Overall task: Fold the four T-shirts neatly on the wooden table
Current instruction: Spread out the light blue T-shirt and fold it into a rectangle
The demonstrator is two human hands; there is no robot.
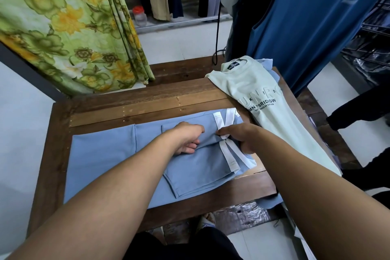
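Blue shirt [105, 158] lies lengthwise along the near edge of the worktop [147, 101] — left hand [187, 139] grips its centre fold, right hand [238, 137] pinches the white-trimmed end just beside it — free length stretches leftward.

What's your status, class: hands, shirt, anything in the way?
Left hand grips a fold of the blue shirt. Right hand pinches it by the white trim. Green shirt close at right, not on it.
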